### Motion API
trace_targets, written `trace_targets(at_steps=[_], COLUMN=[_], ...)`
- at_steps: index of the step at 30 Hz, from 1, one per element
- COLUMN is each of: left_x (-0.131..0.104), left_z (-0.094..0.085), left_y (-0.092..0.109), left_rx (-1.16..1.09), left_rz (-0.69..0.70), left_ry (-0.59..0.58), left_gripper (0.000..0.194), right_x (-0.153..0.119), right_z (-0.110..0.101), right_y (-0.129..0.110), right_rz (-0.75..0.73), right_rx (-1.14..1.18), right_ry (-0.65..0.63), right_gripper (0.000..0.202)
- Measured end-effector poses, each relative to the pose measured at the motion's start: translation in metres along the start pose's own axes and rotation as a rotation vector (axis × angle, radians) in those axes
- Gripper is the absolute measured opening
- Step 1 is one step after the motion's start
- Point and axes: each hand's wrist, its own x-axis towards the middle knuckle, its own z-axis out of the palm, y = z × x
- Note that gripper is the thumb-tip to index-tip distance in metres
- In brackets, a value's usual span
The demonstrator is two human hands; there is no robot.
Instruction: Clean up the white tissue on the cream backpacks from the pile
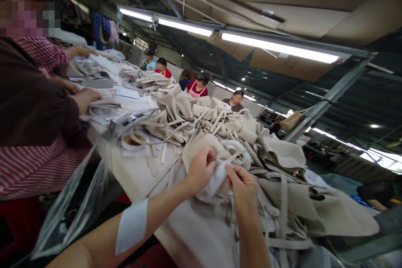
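My left hand (pixel 202 170) is closed, its thumb and fingers pinching a thin, crumpled white sheet (pixel 215 184). Whether the sheet is paper, film or cloth I cannot tell. From the other side my right hand (pixel 243 185) grips the same sheet between thumb and fingertips. Directly behind and under both hands lies a beige handbag (pixel 197 146). Part of that bag is hidden by the hands. A white patch (pixel 132 226) is stuck to my left forearm. Right of my right hand lies another beige bag (pixel 333 207) with loose straps.
A heap of beige bags (pixel 238 127) and straps covers the long table (pixel 125 176). At left a co-worker's hand (pixel 86 98) rests on a folded beige piece (pixel 105 106). Clear plastic (pixel 84 197) hangs off the near edge. A metal post (pixel 329 96) rises at right; several people sit beyond.
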Motion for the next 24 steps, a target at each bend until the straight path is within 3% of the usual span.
trace_targets(at_steps=[3, 5, 8, 14, 20, 24], left_x=[-0.009, -0.012, -0.011, -0.001, -0.007, -0.008], left_z=[-0.006, -0.007, -0.004, 0.005, 0.013, 0.014], left_y=[0.012, 0.017, 0.019, 0.005, 0.001, 0.002], left_rx=[0.332, 0.453, 0.454, -0.125, -0.254, -0.39], left_rz=[0.359, 0.415, 0.324, -0.084, -0.105, -0.137], left_ry=[0.023, -0.043, -0.099, -0.193, -0.065, -0.042], left_gripper=[0.017, 0.018, 0.015, 0.01, 0.008, 0.014], right_x=[0.001, 0.0, -0.001, -0.001, -0.013, -0.017], right_z=[0.002, 0.002, 0.0, -0.003, 0.006, 0.015], right_y=[0.001, -0.001, -0.001, -0.004, -0.02, -0.022], right_rz=[-0.004, -0.013, -0.023, 0.004, -0.21, 0.042], right_rx=[-0.009, -0.01, -0.014, 0.018, -0.251, 0.063], right_ry=[0.011, -0.006, -0.034, -0.053, 0.138, 0.079], right_gripper=[0.043, 0.041, 0.038, 0.038, 0.032, 0.04])
